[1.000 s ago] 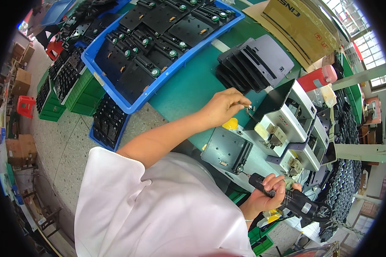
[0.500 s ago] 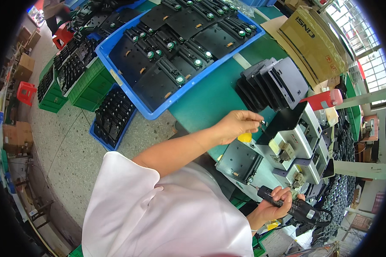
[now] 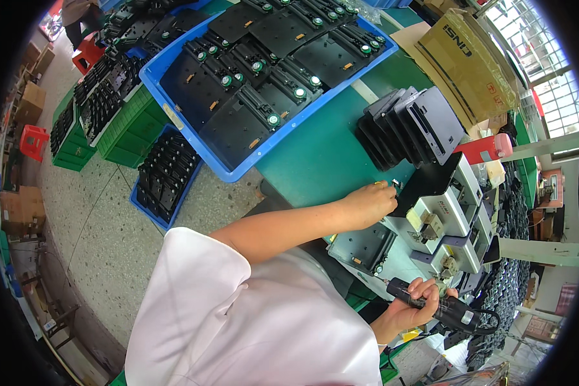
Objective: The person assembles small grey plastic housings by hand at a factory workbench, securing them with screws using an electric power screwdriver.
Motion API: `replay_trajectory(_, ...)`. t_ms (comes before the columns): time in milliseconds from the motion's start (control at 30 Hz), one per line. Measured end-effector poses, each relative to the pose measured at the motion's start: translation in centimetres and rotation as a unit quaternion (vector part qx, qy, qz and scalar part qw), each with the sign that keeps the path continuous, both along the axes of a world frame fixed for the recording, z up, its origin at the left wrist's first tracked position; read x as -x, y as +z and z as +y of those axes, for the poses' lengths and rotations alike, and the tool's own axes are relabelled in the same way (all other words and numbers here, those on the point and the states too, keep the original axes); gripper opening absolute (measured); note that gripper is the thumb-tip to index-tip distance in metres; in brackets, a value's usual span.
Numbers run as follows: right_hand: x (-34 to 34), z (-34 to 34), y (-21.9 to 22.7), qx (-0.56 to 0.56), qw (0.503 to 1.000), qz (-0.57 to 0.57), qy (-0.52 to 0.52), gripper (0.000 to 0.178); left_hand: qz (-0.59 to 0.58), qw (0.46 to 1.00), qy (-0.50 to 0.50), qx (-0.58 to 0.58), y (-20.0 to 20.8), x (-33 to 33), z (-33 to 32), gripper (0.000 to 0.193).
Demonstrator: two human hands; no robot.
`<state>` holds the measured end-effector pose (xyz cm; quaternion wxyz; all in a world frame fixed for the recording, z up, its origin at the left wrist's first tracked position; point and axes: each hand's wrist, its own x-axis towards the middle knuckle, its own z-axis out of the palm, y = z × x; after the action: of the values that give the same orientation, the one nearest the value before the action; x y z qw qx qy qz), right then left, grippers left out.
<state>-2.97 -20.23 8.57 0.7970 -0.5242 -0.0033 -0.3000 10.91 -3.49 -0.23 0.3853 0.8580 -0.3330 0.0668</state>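
My right hand [image 3: 418,305] is wrapped round a black electric screwdriver [image 3: 453,314], its tip close to the lower corner of a black panel [image 3: 360,244] on the bench. My left hand [image 3: 370,204] hangs above the panel's upper edge, fingers curled downward. What they hold, if anything, is hidden; a speck of yellow shows at the fingers. Just beyond them is a small shiny metal part [image 3: 397,184], beside a silver-grey machine [image 3: 447,209] with a black sloping plate.
A blue tray [image 3: 264,148] of black panels with round speakers fills the far side of the green bench [image 3: 302,170]. Stacked black panels [image 3: 412,125] stand by a cardboard box [image 3: 466,64]. Green crates [image 3: 128,132] and a small blue bin [image 3: 164,177] sit on the floor at left.
My left hand has drawn back toward me and turned knuckles-up, covering the yellow thing visible before. My right hand and the screwdriver have hardly moved.
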Motion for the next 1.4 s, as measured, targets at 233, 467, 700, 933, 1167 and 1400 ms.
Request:
replay_trajectory(233,-0.2,-0.1,0.0,-0.028,0.999,-0.013,0.007,0.034,-0.054,0.997,0.049,0.033,2.3,1.8,1.8,0.020)
replay_trajectory(467,-0.6,-0.3,0.4,-0.043,0.999,0.001,-0.022,0.032,-0.180,0.973,0.135,0.054,12.5,3.0,10.5,0.031)
replay_trajectory(700,-0.1,-2.0,-0.2,-0.013,1.000,-0.015,-0.021,0.035,-0.104,0.923,0.360,-0.084,15.1,-4.1,22.8,0.054)
replay_trajectory(933,-0.2,-1.2,1.0,-0.037,0.996,0.012,-0.083,0.041,-0.076,0.942,0.310,-0.106,15.9,-5.2,20.8,0.058)
replay_trajectory(1167,0.4,-2.4,0.1,-0.055,0.995,-0.039,-0.067,0.042,-0.078,0.977,0.170,-0.106,14.0,0.0,12.5,0.060)
replay_trajectory(1400,0.4,-3.1,0.6,-0.037,0.998,-0.002,-0.041,0.044,0.114,0.979,-0.019,-0.171,7.7,7.6,5.1,0.097)
